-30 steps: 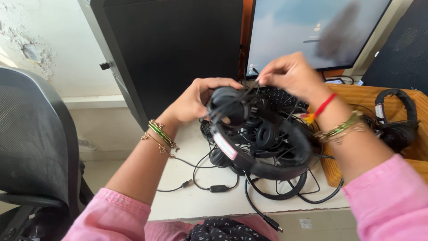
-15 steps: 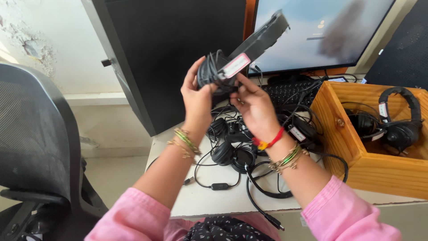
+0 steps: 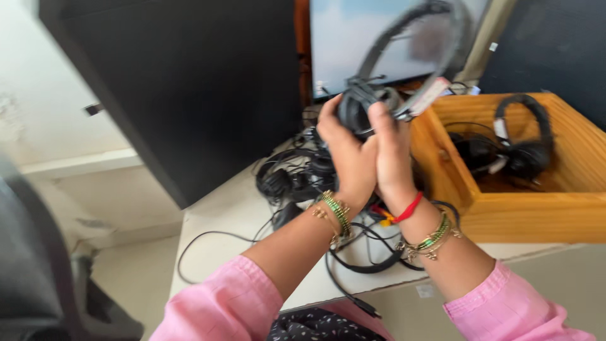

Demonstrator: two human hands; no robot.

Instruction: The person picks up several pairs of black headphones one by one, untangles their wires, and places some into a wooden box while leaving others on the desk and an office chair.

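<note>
Headset (image 3: 404, 69) raised, both hands gripping.

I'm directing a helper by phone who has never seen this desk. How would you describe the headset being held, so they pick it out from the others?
Start at the monitor at the back of the desk. In front of it, left hand and right hand hold a black headset up in the air. It is the only one lifted: others lie in the tangled pile on the desk or in the wooden box.

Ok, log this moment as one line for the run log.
left hand: gripping black headset | right hand: gripping same headset | headset: raised above desk | wooden box: holds another headset
</note>
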